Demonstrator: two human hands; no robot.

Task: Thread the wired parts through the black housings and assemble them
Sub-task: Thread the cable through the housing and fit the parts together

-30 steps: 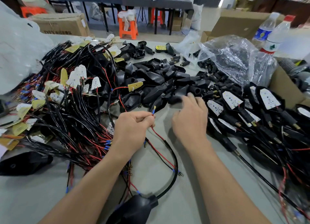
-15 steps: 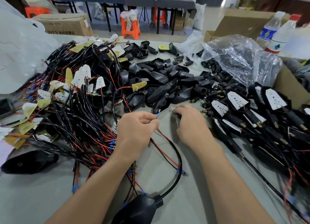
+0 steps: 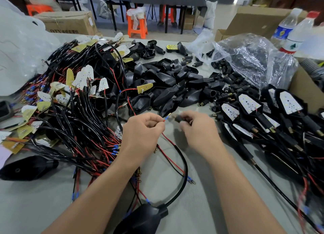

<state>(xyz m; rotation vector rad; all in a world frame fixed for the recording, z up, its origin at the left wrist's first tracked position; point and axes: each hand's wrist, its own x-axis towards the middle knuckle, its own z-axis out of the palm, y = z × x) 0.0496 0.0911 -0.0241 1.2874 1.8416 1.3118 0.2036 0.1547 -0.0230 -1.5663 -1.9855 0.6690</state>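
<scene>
Just before threading: left hand (image 3: 142,128) pinches a red wire (image 3: 165,120), tip beside the small black housing (image 3: 178,119) pinched by right hand (image 3: 199,129); next, aligning tip to opening.

Table (image 3: 35,207) centre: left hand (image 3: 142,134) with wire end (image 3: 166,119), right hand (image 3: 198,128) with small part (image 3: 178,119) just beside it. Housing heap (image 3: 171,86) behind hands. Wire tangle (image 3: 73,125) left. Assembled units (image 3: 263,114) right, plastic bag (image 3: 254,58) behind them, bottles (image 3: 298,35) beyond. Lone housing (image 3: 142,219) between forearms, at near edge. Cardboard box (image 3: 68,23) far back left, off table.
</scene>
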